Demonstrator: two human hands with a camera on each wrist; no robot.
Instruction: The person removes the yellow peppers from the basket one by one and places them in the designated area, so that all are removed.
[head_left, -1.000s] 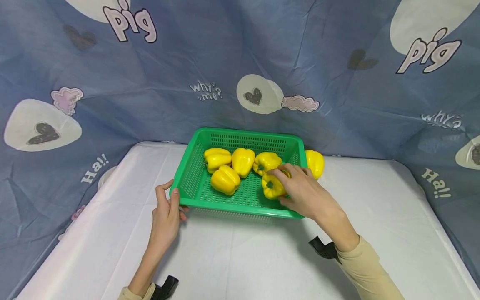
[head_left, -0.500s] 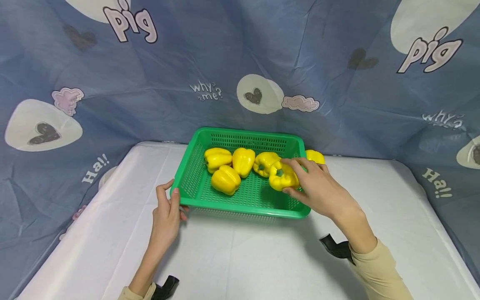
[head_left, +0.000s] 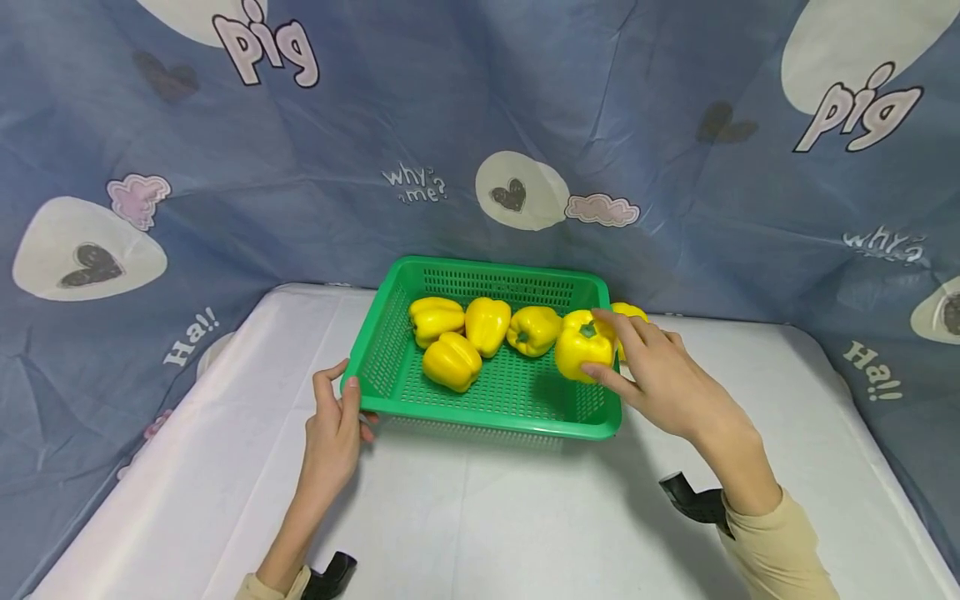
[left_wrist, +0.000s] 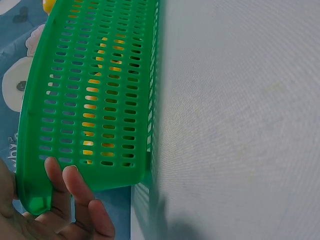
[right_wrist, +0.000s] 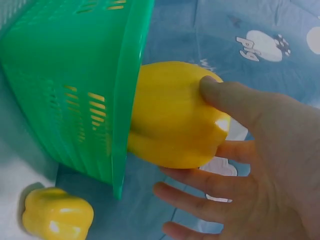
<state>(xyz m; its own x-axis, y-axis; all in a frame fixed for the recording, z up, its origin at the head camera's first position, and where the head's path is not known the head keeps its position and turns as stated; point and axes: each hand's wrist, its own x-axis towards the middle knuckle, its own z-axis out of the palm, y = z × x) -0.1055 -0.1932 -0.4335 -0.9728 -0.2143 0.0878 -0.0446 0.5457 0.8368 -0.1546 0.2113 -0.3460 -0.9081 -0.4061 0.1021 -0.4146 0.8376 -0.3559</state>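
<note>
The left hand [head_left: 332, 433] pinches the near-left corner of the rectangular, perforated green plastic basket [head_left: 480, 419] on the white table [head_left: 450, 517]; the left wrist view exposes fingertips against the slotted wall. The right hand [head_left: 663, 383] pinches a glossy, lobed yellow pepper [head_left: 581, 350] at the right rim; rim contact cannot be confirmed. Four similar peppers [head_left: 452, 362] lie inside. A loose pepper [right_wrist: 57, 215] outside, partly masked in the head view, shows in the right wrist view. Behind hangs creased blue printed cloth [head_left: 420, 100].
</note>
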